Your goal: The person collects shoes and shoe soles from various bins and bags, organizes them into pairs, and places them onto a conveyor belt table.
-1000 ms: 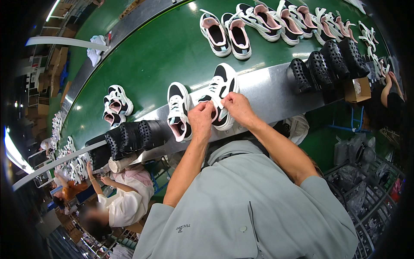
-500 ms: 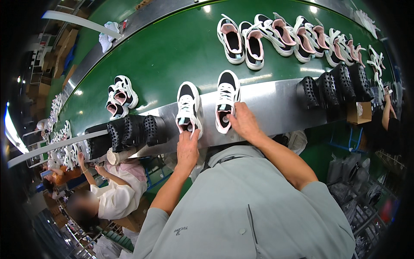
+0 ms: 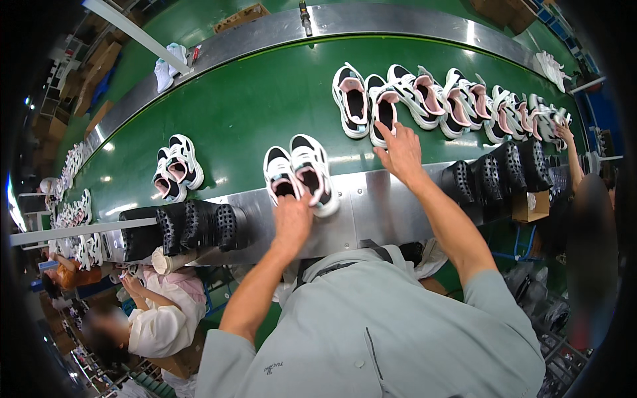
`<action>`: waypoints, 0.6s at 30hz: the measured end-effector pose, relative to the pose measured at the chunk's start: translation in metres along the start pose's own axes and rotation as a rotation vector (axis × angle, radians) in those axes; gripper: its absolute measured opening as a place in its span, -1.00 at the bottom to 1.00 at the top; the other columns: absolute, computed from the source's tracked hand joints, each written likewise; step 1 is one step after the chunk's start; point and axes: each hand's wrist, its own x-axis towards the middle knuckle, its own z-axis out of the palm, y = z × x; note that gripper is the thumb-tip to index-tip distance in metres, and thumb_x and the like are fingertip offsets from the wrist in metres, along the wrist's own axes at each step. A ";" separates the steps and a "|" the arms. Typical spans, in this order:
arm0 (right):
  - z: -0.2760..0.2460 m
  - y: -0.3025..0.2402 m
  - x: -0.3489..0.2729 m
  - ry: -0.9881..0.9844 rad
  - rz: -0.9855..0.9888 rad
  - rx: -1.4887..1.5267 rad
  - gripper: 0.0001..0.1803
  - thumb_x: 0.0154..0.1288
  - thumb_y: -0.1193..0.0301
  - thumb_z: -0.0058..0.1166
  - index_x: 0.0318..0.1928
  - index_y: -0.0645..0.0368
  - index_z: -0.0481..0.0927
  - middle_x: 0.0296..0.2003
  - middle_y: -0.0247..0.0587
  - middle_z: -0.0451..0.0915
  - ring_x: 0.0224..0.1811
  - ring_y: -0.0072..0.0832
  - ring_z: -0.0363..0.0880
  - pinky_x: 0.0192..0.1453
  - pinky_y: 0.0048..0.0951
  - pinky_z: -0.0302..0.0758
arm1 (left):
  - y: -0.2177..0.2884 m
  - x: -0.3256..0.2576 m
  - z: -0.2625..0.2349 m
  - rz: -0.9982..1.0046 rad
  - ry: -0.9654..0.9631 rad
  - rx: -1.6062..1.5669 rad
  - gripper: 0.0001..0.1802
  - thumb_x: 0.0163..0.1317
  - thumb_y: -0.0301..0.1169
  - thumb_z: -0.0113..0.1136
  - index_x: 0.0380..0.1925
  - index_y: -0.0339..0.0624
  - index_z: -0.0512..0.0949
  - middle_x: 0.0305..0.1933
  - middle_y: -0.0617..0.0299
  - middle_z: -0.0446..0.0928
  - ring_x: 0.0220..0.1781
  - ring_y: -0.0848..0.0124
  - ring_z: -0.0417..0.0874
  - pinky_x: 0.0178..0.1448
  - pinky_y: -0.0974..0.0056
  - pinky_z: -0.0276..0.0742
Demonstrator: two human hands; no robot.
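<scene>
Green belting is carrying pairs of sneakers past, and the person is leaning over the steel edge [image 3: 371,205] of the conveyor. Left hand [image 3: 292,219] is resting on the heels of the near pair of white-and-black sneakers [image 3: 300,174], fingers curled down over them, so it is gripping or pressing, and I cannot tell which. That pair is lying straight ahead of the hand, toes pointing away across the belt, heels just over the steel edge. Right hand [image 3: 400,151] is stretching further out, palm down and fingers spread flat, touching the heel of the next pair with pink linings [image 3: 363,106]. Those shoes are also lying lengthwise away from the person, slightly left of the reaching fingers. More pairs [image 3: 478,103] are trailing off to the right, black moulds [image 3: 192,225] sitting beside the left forearm.
</scene>
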 end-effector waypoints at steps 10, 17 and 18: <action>0.084 0.015 0.084 -0.282 -0.074 0.009 -0.57 0.16 0.05 0.29 -0.07 0.06 0.67 -0.16 0.10 0.62 -0.01 -0.06 0.61 0.03 -0.08 0.54 | -0.078 0.061 -0.087 -0.156 0.041 0.159 -0.38 0.02 -0.35 0.48 0.16 -0.12 0.56 0.19 -0.08 0.50 0.23 -0.06 0.46 0.20 -0.01 0.48; 0.034 -0.045 -0.015 -0.215 -0.224 0.046 -0.72 0.15 0.14 0.20 -0.28 0.07 0.69 -0.34 -0.04 0.62 -0.21 -0.18 0.60 -0.13 -0.14 0.51 | -0.043 0.039 -0.033 0.005 0.040 -0.434 -0.25 0.10 -0.25 0.46 0.26 -0.32 0.42 0.26 -0.20 0.47 0.30 -0.08 0.48 0.39 0.04 0.37; 0.023 -0.055 -0.035 -0.265 -0.317 -0.002 -0.73 0.11 0.17 0.21 -0.29 0.09 0.67 -0.36 -0.07 0.61 -0.22 -0.18 0.58 -0.16 -0.12 0.47 | -0.037 0.039 -0.023 -0.002 0.072 -0.461 -0.14 0.06 -0.24 0.49 0.34 -0.31 0.35 0.32 -0.21 0.41 0.35 -0.10 0.41 0.42 0.01 0.32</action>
